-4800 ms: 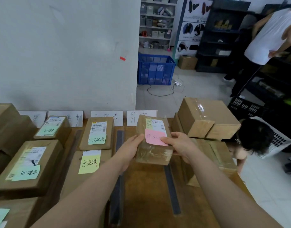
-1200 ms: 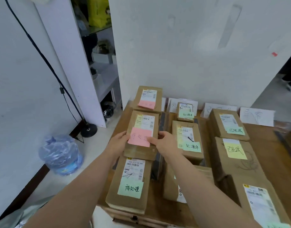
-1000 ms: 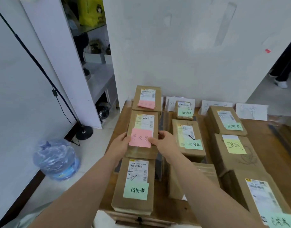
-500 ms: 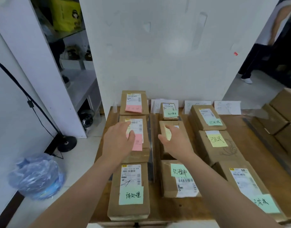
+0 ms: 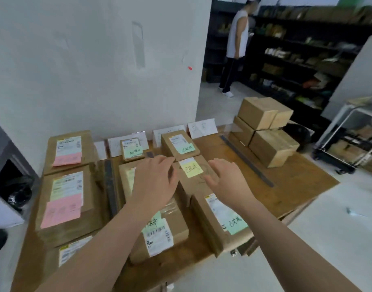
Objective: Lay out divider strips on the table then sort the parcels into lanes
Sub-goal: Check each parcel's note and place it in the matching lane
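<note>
Brown cardboard parcels fill three lanes on the wooden table (image 5: 296, 182) in the head view, the only view there is, and both hands hover empty above them with fingers spread, grasping nothing. The left hand (image 5: 154, 184) hangs over the middle lane; the right hand (image 5: 227, 182) hangs over the third lane, just right of the parcel with the yellow note (image 5: 191, 171). What the coming move likely turns on is the unsorted stack of plain boxes (image 5: 265, 129), which lies forward and to the right of both hands, well apart from them, at the table's far right corner. The right hand is clearly the nearer one. Between that hand and the stack runs a dark divider strip (image 5: 247, 161), its long axis pointing from the wall out toward the near right edge; the sorted parcels lie with their long axes along that same direction. The lane beyond this strip looks bare, so I judge sorting is well along but unfinished.
</note>
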`<state>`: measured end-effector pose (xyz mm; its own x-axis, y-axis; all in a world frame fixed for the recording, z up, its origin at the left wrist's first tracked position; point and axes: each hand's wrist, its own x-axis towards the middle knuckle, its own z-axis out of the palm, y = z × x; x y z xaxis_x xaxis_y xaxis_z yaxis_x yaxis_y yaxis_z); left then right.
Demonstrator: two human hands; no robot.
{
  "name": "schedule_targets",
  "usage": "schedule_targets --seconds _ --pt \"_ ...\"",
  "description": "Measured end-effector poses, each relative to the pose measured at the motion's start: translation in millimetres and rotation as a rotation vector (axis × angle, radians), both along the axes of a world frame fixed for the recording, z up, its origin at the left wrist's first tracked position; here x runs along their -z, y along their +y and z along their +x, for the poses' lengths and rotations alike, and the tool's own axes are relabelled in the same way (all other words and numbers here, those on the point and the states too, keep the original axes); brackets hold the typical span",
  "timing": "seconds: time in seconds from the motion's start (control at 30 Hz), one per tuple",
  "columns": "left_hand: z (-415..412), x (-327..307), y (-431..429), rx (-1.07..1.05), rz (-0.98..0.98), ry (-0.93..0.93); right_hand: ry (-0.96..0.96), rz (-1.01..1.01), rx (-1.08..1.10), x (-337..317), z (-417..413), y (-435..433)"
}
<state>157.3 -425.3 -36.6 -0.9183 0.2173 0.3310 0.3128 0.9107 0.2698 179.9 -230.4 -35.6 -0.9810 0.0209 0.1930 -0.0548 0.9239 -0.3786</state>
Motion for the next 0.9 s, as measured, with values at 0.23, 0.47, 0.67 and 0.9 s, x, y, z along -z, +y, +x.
schedule_targets --seconds 0.23,0.47,0.67,0.9 --pt "-8 -4 132 0.121 0.006 -0.001 -0.003 -0.050 0.139 -3 17 137" --pt "-18 4 276 0.141 0.003 -0.016 -0.041 -0.065 0.216 -4 16 284" --pt "-40 24 347 0.154 0.138 -0.181 -0.072 -0.094 0.236 10 -7 357" --pt "-103 29 409 0.166 0.219 -0.281 -0.113 -0.168 0.276 32 -73 418"
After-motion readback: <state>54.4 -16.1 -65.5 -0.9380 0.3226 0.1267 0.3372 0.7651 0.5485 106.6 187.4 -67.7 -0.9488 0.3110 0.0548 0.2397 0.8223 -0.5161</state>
